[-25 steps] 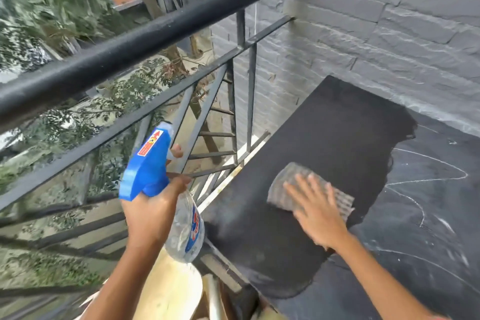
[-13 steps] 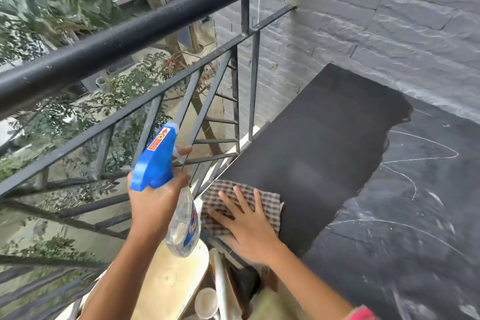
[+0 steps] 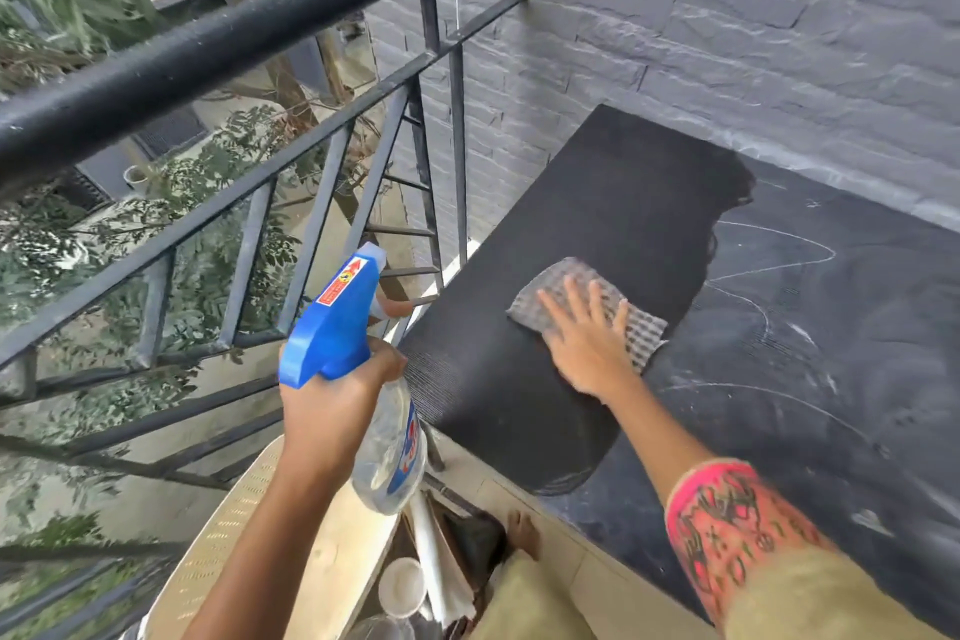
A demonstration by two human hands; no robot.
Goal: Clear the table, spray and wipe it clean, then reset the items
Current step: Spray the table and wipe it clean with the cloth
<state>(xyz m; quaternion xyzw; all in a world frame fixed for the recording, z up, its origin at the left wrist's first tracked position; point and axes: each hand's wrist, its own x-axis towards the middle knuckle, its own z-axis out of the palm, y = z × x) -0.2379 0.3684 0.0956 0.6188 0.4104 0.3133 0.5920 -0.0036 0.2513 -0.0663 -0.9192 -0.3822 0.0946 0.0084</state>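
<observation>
Upper left to centre of the frame: a black metal railing [image 3: 208, 62] runs diagonally, with foliage beyond it.

Lower centre-left: the left hand [image 3: 332, 411] is wrapped round the neck of a clear plastic spray bottle with a blue trigger head [image 3: 332, 333], one finger at the trigger. The bottle is held off the table's left edge, nozzle aimed up and rightward. Below it are a pale perforated panel [image 3: 244, 509] and a small white cup [image 3: 400, 587].

Centre: a black rectangular table top [image 3: 613, 192] stands against a grey stone-brick wall [image 3: 727, 26]. On it lies a grey checked cloth [image 3: 641, 330], folded to an oblong whose long axis runs from upper left to lower right. The right hand [image 3: 587, 343] lies flat on the cloth, fingers straight and spread, pressing down; it grips nothing.

Surface condition: the left portion of the top is uniformly dark and looks damp. The right portion is duller and greyish, with pale curved lines and smears. The boundary passes just beside the cloth's right end.

Assessment: wiping is in hand, with roughly half the visible top covered. The uncleaned area lies to the right and lower right of the right hand, which is the nearer hand. The next stroke probably needs to carry the cloth that way. Resetting is not yet begun.
</observation>
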